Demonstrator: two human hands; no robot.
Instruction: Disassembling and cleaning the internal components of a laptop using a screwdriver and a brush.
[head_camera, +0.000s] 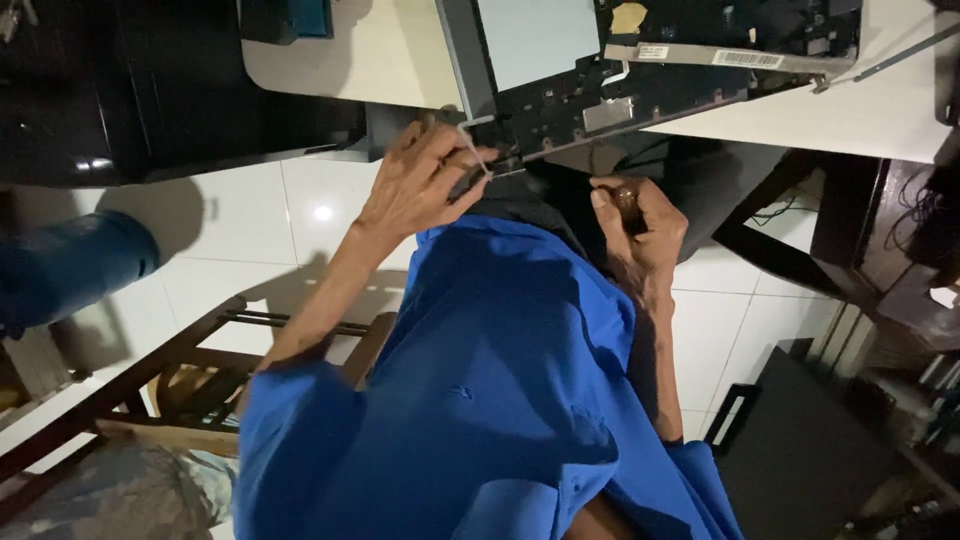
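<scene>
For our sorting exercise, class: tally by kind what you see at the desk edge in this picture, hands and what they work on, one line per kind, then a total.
Hands: 2, left hand and right hand
Opened laptop chassis: 1
Thin white tool pinched in the left hand: 1
White desk: 1
Total: 5

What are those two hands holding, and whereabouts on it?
The left hand pinches a thin pale cable at the corner of the opened laptop. The right hand closes around something small and dark; what it is cannot be told.
</scene>
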